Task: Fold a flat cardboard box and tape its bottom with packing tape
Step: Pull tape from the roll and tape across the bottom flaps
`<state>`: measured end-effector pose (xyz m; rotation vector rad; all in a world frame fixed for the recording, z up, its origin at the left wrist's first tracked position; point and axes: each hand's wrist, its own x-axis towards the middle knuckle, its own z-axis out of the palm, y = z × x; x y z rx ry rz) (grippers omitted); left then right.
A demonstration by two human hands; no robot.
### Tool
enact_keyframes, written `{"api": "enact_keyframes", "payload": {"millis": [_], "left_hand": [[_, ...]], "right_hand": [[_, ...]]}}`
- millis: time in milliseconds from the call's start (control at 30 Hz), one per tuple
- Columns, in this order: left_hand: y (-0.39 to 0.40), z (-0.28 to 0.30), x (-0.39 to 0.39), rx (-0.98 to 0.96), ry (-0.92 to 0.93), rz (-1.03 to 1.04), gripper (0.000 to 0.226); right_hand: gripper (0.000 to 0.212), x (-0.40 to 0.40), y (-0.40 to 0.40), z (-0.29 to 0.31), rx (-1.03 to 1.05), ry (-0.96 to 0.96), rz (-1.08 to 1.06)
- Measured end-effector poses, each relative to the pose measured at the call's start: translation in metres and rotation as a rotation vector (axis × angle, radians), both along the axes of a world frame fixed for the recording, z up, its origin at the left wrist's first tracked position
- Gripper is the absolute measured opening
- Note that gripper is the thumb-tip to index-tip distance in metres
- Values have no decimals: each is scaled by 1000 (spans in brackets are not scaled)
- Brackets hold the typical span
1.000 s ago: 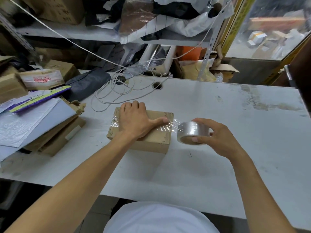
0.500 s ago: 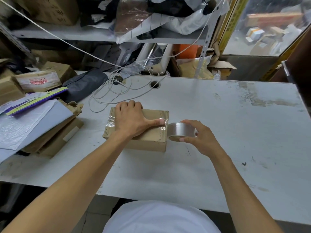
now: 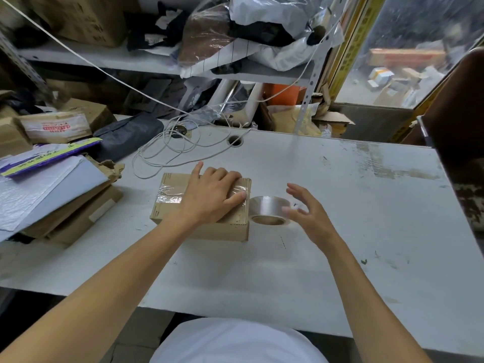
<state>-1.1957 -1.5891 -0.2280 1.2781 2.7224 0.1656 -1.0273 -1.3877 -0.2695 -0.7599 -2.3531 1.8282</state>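
Soft daylight from right window; dim shelves, wide-angle edge bending, mild blur

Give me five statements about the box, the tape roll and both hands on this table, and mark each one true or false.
1. The left hand lies flat on top of the cardboard box. True.
2. The right hand grips the roll of packing tape. False: its fingers are spread, and the roll rests on the white table.
3. Clear tape already runs across the top of the box. True.
4. The roll sits left of the box. False: it sits at the box's right end.
5. The box lies flat and unfolded. False: it is folded up, with its side walls standing.
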Motion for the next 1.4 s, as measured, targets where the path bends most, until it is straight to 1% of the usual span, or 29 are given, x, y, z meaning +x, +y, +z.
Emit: {"api": "enact_keyframes", "payload": {"millis": [33,67,100,133,200,267,333,433,467,533,567,667,700,767,800,867,1000,1100,1267,1400], "left_hand": [[-1,-1,0,5,9,4,69],[-3,-2,-2,7,13,5,69],[-3,-2,-3,6,18,6,69],[-3,-2,-4,4,25,7,70],[-2,-3,-6,2,40,0,73],[-3,-3,-8,10,45,-9,74],[-5,-2,-9,29,46,-11,73],[-8,-1,-11,33,36,-15,74],[-9,-1,-12,27,35,-14,74],[-10,-2,-12,13,28,-11,73],[-10,-2,-12,5,26,-10,73],[-9,-2,-12,-5,23,-12,72],[-8,-2,-12,-3,24,-12,71],[-9,-2,-12,-4,26,-12,71],[-9,-2,-12,-9,28,-13,71],[-9,-3,-11,-14,34,-14,70],[-10,-4,-11,-4,38,-13,69],[-11,-4,-11,-4,41,-12,69],[-10,-3,-10,-4,36,-12,69],[-10,-3,-10,-6,34,-7,70]], "right_hand": [[43,2,8,-2,7,8,-147],[31,2,16,-5,67,-30,-298],[23,0,24,-11,157,-116,-416],[20,-3,32,-19,235,-218,-479],[22,-16,41,-34,315,-401,-437],[29,-31,41,-48,333,-542,-356],[33,-43,36,-61,323,-610,-327],[41,-53,31,-77,348,-627,-312],[40,-53,31,-76,351,-619,-308],[31,-52,33,-69,338,-547,-316],[27,-50,34,-60,307,-472,-337],[17,-42,16,-14,134,-141,-406],[14,-38,5,3,106,-68,-376],[7,-33,-21,25,59,8,-283],[5,-30,-32,30,25,24,-245],[8,-27,-50,31,-20,37,-205],[9,-26,-59,28,-41,54,-220],[10,-27,-59,27,-61,56,-194],[10,-26,-60,26,-60,56,-174],[9,-24,-59,23,-6,38,-142]]}}
